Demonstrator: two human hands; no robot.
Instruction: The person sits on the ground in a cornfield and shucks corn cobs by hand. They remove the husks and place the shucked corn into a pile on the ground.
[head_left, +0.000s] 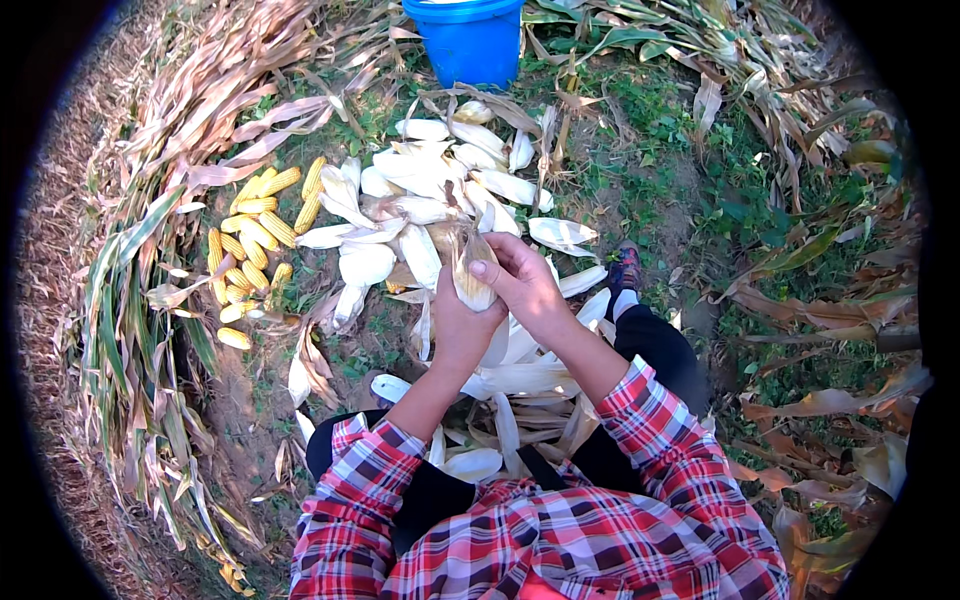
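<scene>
Both my hands hold one ear of corn in its husk (474, 279), its pale brown husk standing up between them. My left hand (463, 326) wraps it from the left and below, its fingers partly hidden. My right hand (525, 281) grips the other side, thumb pressed on the front of the husk. Just beyond lies a heap of ears in whitish husks (420, 169). To its left is a pile of bare yellow corn cobs (255, 232). Loose stripped husks (517, 375) are heaped below my hands, between my legs.
A blue plastic bucket (471, 45) stands beyond the heap. Bundled dry corn stalks (150, 300) line the left side, with more stalks (739, 60) at the upper right. Dry leaves (825, 405) lie at the right. My shoe (625, 266) rests right of the husks. More cobs (232, 577) show at the lower left.
</scene>
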